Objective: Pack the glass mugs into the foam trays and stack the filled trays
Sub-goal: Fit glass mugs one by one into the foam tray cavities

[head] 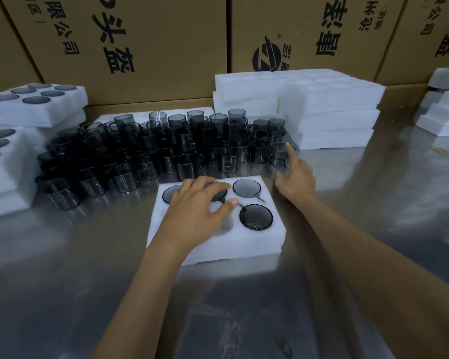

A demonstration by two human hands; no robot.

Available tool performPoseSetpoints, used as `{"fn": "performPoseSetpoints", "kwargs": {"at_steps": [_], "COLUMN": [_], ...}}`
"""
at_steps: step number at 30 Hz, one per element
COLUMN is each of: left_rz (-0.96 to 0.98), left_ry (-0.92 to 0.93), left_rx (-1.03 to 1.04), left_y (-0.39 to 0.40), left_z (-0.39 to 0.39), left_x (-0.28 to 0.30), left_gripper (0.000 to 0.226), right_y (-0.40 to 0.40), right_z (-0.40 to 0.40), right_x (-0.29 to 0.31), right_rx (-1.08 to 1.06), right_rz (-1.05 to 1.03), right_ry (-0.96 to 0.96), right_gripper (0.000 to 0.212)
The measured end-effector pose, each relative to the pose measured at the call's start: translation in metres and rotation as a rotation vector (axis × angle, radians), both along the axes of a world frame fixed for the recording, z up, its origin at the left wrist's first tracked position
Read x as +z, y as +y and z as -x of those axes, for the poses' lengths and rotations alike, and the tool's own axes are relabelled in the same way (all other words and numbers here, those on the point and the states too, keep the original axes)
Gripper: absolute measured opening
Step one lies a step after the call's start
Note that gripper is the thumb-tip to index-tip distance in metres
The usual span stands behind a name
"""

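The foam tray [218,244] lies at table centre, part filled: smoked mugs sit upside down in its far row and at its 3 o'clock pocket [256,217]. The left hand [197,206] rests on it, fingers spread flat. The right hand [294,174], fingers loosely spread and holding nothing, reaches towards 1 o'clock for a loose mug [279,154]. Filling seems in hand; next comes gripping that mug and seating it in an open pocket.

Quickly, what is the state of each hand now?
Left hand: open, fingers spread on a mug in the foam tray.
Right hand: open, holding nothing.
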State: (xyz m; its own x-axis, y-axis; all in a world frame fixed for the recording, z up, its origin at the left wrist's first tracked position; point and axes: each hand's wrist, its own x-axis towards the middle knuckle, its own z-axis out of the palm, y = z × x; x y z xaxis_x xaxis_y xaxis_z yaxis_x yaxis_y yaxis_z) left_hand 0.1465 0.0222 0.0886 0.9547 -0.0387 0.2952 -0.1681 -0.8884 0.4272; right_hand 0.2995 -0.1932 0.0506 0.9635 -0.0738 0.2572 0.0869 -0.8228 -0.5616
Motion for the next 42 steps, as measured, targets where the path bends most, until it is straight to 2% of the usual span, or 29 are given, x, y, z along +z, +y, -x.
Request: {"fn": "performPoseSetpoints", "kwargs": {"at_steps": [2,4,7,10,15,19,22,25,29,31,34,37,42], "left_rz": [0.008,0.016,0.013,0.009,0.056,0.294,0.422,0.501,0.698,0.648,0.552,0.472,0.350], "left_ry": [-0.004,-0.007,-0.006,0.003,0.015,0.010,0.075,0.108,0.001,-0.017,0.060,0.117,0.134], "left_rx": [0.007,0.009,0.008,0.006,0.009,0.027,0.033,0.010,-0.080,-0.152,-0.276,-0.282,-0.177], "left_y": [0.000,-0.001,-0.002,-0.003,-0.002,0.000,0.004,0.006,0.015,0.026,0.037,0.041,0.043], "left_z": [0.000,0.000,0.000,0.001,0.002,0.003,0.003,0.007,0.021,0.032,0.048,0.052,0.049], "left_x": [-0.001,-0.001,0.000,0.001,0.003,0.005,0.006,0.009,0.025,0.027,0.028,0.028,0.024], "left_gripper": [0.045,0.045,0.044,0.044,0.034,0.036,0.041,0.040,0.035,0.042,0.067,0.080,0.078], "right_y": [0.000,0.000,0.000,-0.003,-0.005,-0.007,-0.003,0.009,0.029,0.036,0.045,0.047,0.046], "right_z": [-0.013,-0.021,-0.023,-0.018,0.003,0.037,0.062,0.085,0.124,0.143,0.158,0.161,0.161], "right_x": [-0.001,-0.004,-0.008,-0.008,-0.005,-0.006,-0.001,0.018,0.043,0.046,0.048,0.050,0.046], "right_rx": [-0.041,-0.063,-0.072,-0.083,-0.147,-0.121,-0.052,0.043,0.371,0.577,0.759,0.808,0.807], "right_rz": [0.048,0.041,-0.049,-0.207,-0.496,-0.756,-0.831,-0.790,-0.705,-0.620,-0.494,-0.445,-0.299], "right_ry": [0.018,-0.005,-0.092,-0.142,-0.131,-0.211,-0.277,-0.319,-0.311,-0.246,-0.123,-0.015,0.050], "right_gripper": [0.071,0.059,0.036,0.025,0.032,0.034,0.043,0.059,0.073,0.069,0.069,0.067,0.061]}}
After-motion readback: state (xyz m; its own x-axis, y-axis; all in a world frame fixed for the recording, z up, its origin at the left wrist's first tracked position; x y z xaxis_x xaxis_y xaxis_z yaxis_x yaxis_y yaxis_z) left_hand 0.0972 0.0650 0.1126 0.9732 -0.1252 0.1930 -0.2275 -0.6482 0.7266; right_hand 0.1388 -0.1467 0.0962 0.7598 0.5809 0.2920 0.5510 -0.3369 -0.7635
